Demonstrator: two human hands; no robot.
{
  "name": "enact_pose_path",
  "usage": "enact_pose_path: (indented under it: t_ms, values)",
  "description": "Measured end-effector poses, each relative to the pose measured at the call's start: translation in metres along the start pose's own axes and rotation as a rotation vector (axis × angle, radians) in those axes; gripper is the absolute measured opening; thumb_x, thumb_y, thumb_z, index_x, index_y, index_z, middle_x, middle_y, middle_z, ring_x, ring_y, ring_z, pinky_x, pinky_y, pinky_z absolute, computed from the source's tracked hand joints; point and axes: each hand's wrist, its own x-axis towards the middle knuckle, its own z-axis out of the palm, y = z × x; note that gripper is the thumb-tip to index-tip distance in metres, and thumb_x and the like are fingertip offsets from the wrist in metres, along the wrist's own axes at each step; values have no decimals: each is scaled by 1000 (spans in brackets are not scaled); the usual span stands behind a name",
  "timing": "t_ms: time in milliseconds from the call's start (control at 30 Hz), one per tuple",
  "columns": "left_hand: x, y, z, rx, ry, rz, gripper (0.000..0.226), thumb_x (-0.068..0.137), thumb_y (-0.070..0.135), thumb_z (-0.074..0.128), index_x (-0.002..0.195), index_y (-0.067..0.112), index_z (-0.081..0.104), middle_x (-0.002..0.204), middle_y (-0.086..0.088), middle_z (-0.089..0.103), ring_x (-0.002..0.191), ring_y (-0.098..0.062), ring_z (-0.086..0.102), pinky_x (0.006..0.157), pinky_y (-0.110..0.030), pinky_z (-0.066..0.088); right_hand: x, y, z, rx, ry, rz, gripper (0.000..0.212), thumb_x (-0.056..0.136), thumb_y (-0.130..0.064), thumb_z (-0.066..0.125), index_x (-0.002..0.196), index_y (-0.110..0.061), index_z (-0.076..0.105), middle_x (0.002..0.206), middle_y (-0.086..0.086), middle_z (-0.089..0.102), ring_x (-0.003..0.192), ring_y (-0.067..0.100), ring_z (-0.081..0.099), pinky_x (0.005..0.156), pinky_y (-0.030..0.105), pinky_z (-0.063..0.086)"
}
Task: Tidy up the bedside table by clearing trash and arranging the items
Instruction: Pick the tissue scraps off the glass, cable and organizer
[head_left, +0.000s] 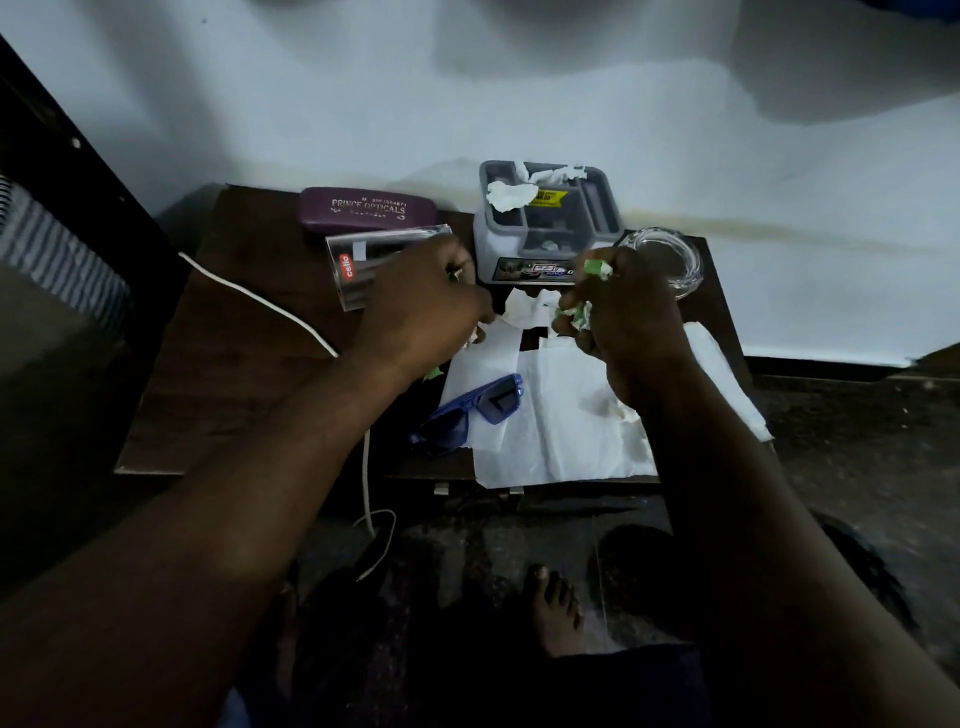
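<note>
On the dark wooden bedside table (249, 332) lie white tissue sheets (561, 415) and blue sunglasses (467, 410) resting partly on them. My right hand (623, 317) is closed around green and white wrappers (595, 270), just in front of the grey organiser box. My left hand (421, 306) is curled over small scraps, with a bit of green wrapper (434, 371) showing under it; exactly what it grips is hidden.
A grey organiser box (550, 228) with crumpled tissue in it stands at the back. Beside it are a glass ashtray (665, 260), a clear Cello box (374, 265) and a purple spectacle case (363, 210). A white cable (291, 312) crosses the table's left half.
</note>
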Motion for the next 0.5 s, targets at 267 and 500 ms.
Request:
enact_pose_path:
  t_ms: [267,500]
  values:
    - [0,1,-13,-15,-24,0,19,83,14,62,67,14,73,56,0,66,45,-9,55,50,-18,41,3,5,5,-104,98,-19,18,67,-39,87,73,-26,76,79,9,77,66,22,63,61,35,46]
    - [1,0,-16,80,-66,12,44,94,40,63,61,13,72,41,5,55,37,-7,49,53,-23,40,5,12,14,-462,73,-175,39,91,-59,70,82,-22,77,73,-4,72,68,16,63,69,38,54]
